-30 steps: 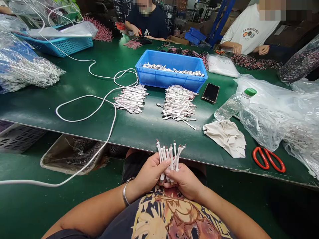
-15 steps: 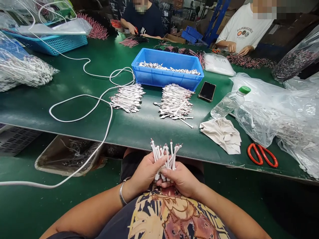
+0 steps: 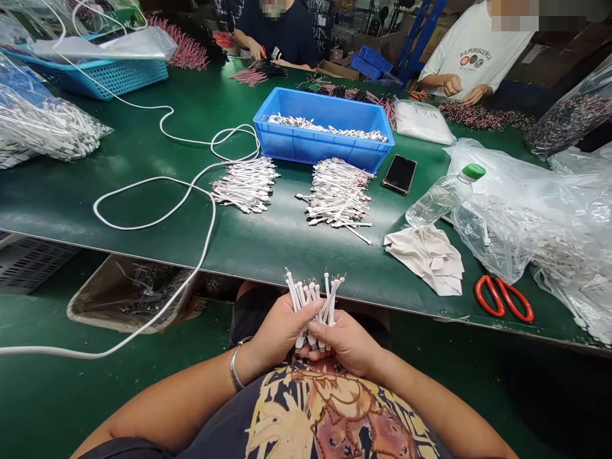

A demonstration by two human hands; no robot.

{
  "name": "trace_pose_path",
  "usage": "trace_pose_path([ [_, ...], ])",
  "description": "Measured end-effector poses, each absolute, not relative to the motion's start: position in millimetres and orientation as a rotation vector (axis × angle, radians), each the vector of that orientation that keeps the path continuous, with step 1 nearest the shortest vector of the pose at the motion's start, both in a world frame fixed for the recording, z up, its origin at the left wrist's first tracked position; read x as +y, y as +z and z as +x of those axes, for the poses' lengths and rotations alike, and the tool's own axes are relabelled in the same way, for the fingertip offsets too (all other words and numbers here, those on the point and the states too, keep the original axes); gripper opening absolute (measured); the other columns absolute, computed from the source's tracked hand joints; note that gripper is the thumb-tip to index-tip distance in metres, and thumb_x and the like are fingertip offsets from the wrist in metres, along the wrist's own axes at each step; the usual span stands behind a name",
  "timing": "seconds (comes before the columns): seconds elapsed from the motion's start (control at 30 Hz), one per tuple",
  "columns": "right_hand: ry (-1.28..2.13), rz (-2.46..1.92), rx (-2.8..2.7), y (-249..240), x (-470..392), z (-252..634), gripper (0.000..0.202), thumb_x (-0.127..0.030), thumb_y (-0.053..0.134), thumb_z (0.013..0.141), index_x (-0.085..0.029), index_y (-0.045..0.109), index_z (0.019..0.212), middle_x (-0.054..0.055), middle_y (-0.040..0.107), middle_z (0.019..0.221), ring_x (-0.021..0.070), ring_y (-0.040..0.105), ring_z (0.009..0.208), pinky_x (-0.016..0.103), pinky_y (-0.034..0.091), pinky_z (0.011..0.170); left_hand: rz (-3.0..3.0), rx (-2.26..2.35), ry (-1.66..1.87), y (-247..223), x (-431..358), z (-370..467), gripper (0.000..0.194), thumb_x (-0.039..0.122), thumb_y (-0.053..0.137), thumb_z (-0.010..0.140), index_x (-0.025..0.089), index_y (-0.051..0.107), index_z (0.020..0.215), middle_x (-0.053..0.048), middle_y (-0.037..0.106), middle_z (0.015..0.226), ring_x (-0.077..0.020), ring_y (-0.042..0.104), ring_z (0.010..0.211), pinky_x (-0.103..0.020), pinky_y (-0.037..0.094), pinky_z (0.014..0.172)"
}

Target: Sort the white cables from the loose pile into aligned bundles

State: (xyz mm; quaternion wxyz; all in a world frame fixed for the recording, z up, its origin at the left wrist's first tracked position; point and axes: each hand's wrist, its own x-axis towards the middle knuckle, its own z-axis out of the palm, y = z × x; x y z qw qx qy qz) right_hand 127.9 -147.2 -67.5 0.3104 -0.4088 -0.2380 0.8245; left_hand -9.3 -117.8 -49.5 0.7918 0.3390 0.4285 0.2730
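Note:
A bundle of short white cables (image 3: 312,296) with plugs at the lower end and thin reddish wire ends on top is held in front of my belly. My left hand (image 3: 284,325) is closed around its left side, thumb across the front. From the right, my right hand (image 3: 351,341) grips the same bundle, its thumb near the other one. Fingers behind the cables are mostly hidden. Ahead on the green table (image 3: 258,248) lie two piles of like cables, a left pile (image 3: 246,185) and a right pile (image 3: 339,194). Behind them stands a blue bin (image 3: 325,148) containing more white pieces.
To the right are a phone (image 3: 400,173), a water bottle (image 3: 442,194), a cloth (image 3: 423,258), red-handled scissors (image 3: 504,298) and plastic bags (image 3: 549,223). A long white cord (image 3: 210,223) loops off the table's left edge. Two people sit across, hands on small wires.
Both hands keep hold of the bundle, which has shifted very slightly left. The view has tilted a little. Across the table, the person in white has moved their hands slightly.

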Motion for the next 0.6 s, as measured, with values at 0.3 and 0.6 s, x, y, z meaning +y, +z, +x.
trace_pose_path([
  [0.3, 2.229, -1.152, -0.72, -64, -147, 128, 0.048, -0.049, 0.076, 0.06, -0.01, 0.068, 0.086, 0.005, 0.065, 0.065, 0.012, 0.06, 0.056, 0.024, 0.048, 0.056, 0.993, 0.956, 0.564, -44, -113, -8, 0.031, 0.037, 0.068, 0.071, 0.015, 0.06, 0.09, -0.002, 0.062, 0.073, -0.0101, 0.054, 0.055, -0.019, 0.04, 0.049],
  [0.6, 2.223, -1.119, -0.696, -57, -144, 129, 0.042, -0.044, 0.078, 0.059, -0.009, 0.067, 0.08, 0.005, 0.065, 0.065, 0.0124, 0.06, 0.057, 0.023, 0.046, 0.056, 0.915, 1.005, 0.603, -45, -114, -4, 0.03, 0.042, 0.063, 0.074, 0.014, 0.06, 0.084, -0.003, 0.062, 0.065, -0.0127, 0.056, 0.053, -0.021, 0.042, 0.046],
])
